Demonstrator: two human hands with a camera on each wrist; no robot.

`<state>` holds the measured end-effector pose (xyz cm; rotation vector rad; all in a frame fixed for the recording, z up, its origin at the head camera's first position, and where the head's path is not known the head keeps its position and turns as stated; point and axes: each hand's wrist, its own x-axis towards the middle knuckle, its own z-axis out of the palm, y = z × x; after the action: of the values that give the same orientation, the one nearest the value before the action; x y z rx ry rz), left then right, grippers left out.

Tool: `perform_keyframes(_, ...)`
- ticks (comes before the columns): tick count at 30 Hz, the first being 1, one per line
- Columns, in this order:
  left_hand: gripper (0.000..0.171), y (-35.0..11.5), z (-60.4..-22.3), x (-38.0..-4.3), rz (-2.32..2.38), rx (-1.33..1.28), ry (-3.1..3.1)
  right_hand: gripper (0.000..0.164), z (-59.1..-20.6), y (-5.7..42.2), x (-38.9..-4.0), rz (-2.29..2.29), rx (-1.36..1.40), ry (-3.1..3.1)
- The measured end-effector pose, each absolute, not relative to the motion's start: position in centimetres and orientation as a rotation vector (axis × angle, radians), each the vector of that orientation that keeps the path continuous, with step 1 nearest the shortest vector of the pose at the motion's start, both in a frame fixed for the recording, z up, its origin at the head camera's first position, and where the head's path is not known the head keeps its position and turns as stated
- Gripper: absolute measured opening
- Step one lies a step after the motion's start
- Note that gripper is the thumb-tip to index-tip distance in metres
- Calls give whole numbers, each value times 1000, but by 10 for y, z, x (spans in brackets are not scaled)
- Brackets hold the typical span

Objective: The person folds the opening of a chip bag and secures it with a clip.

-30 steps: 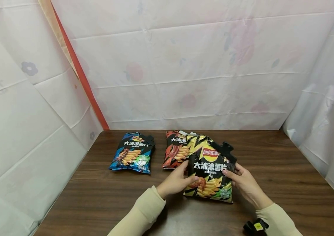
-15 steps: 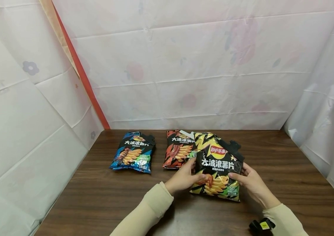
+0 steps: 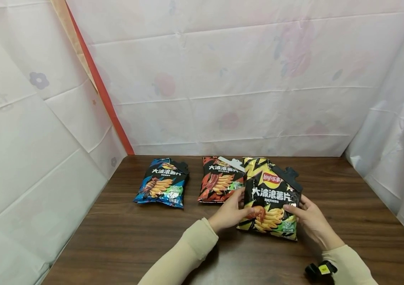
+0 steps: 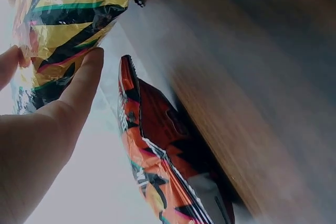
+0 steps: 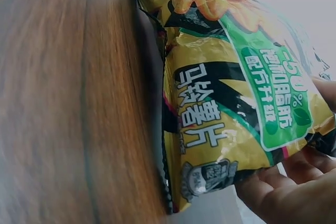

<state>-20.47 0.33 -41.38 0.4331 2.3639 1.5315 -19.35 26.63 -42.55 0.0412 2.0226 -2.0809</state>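
Observation:
Both hands hold a yellow and black chip bag [image 3: 269,202] a little above the table, its front tilted up. My left hand [image 3: 232,211] grips its left edge, thumb on the front and fingers behind. On the opposite edge my right hand [image 3: 312,219] grips in the same manner. A black bag clip [image 3: 287,178] sits slantwise across the bag's upper right corner. Just left of it lies a red chip bag [image 3: 218,184] with a white clip [image 3: 231,163] on its top right corner. Farther left is a blue chip bag [image 3: 161,184] with a black clip [image 3: 180,167].
The dark wooden table [image 3: 123,245] ends at a back wall hung with pale printed cloth [image 3: 202,79]. Similar cloth covers both sides. A black strap device [image 3: 319,270] sits at the right wrist.
Both hands have carried the yellow and black chip bag to the right and slightly back, uncovering more of the red bag and its white clip. The red and blue bags stay put.

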Motion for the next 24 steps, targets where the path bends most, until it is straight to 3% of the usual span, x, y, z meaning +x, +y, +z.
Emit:
perform_keyframes(9,66,14,-415,-211,1531,463,2353,81,-429,279,-202,-2156,85,1917)
perform_keyframes(15,71,21,-416,-212,1489,466,2346,83,-428,289,-208,-2159,119,1914)
perform_keyframes(24,70,30,-417,-214,1503,445,2323,74,-427,299,-216,-2219,193,1814)
